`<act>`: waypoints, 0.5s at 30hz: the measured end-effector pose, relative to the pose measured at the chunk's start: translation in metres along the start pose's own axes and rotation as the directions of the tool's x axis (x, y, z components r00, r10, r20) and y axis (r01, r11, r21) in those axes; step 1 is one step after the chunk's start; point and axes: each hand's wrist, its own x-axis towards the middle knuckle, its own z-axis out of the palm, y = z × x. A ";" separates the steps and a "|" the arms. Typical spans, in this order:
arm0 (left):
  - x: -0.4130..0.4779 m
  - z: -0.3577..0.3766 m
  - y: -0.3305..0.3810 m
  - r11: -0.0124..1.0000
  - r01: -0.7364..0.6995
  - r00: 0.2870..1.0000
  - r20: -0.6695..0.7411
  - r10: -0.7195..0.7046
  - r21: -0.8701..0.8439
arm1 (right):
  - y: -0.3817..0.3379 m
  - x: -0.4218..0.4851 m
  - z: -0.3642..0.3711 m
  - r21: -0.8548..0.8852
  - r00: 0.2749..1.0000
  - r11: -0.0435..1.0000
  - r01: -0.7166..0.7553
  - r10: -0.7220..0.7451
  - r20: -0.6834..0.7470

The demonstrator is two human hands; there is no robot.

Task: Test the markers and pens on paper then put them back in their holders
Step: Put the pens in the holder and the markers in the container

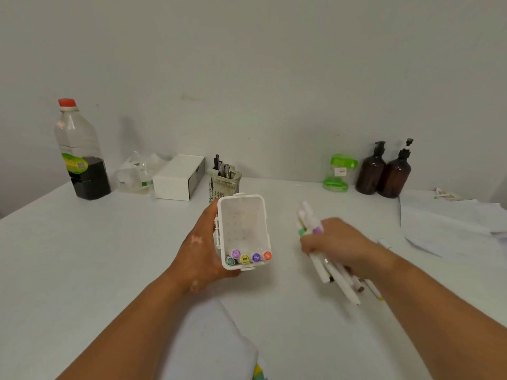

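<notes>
nearest, a white sheet (pixel 208 338) lies between the forearms. beyond it the left hand (pixel 203 256) wraps round a white marker box (pixel 242 223), its mouth tipped toward the viewer and five capped markers (pixel 248 257) along its near wall. the right hand (pixel 343 242) clenches a bundle of markers (pixel 319 267) just right of the box, long axes slanting near-right to far-left, so they likely need turning end-on to the mouth.

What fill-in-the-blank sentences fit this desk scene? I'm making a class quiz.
The left hand holds a white box containing ___ markers.
The right hand grips a marker bunch with ___ barrels.
The tall bottle has a ___ cap.
Missing: five; white; red.
</notes>
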 end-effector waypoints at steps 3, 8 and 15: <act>0.001 -0.001 0.007 1.000 -0.011 1.000 0.009 0.011 0.001 | -0.036 -0.005 -0.014 0.467 0.989 0.875 0.126 -0.077 -0.123; 0.001 0.002 0.012 0.999 -0.044 0.999 0.006 0.044 0.029 | -0.101 -0.024 0.009 0.673 0.869 0.553 0.491 -0.370 -0.330; 0.001 0.004 0.013 0.995 -0.042 0.999 -0.020 0.044 0.087 | -0.100 -0.027 0.071 0.323 0.811 0.747 0.581 -0.498 -0.306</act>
